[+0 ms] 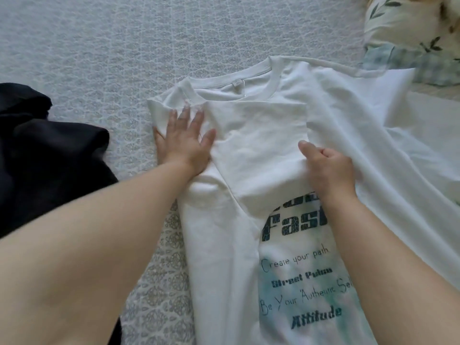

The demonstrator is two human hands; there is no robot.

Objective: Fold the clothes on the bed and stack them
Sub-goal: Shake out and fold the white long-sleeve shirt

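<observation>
Head view of an early stage in folding a white T-shirt point(261, 135), which lies print-side up on the patterned bed cover point(99, 58) with its collar point(231, 78) toward the far side. The left hand point(184, 143) rests flat on the shirt's left shoulder, fingers point(196, 115) straight and spread, pressing the already turned-in left side against the bed. The right hand point(328, 168) has its fingers curled onto a fold of the fabric at mid-chest, thumb point(307, 146) on top, apparently drawing the right side of the shirt across the front; the printed lettering point(298, 270) is partly covered by this fold. The right sleeve and side point(388, 125) lie loosely bunched and not yet flattened. A dark garment point(49, 155) lies crumpled and unfolded on the bed to the left, just apart from the shirt. A leaf-patterned pillow point(403, 26) sits at the upper right. Judged from this arrangement, the task is near its beginning: one lengthwise fold appears made, the second is in progress, the crosswise fold remains, the dark garment is untouched, and no stack is visible.
</observation>
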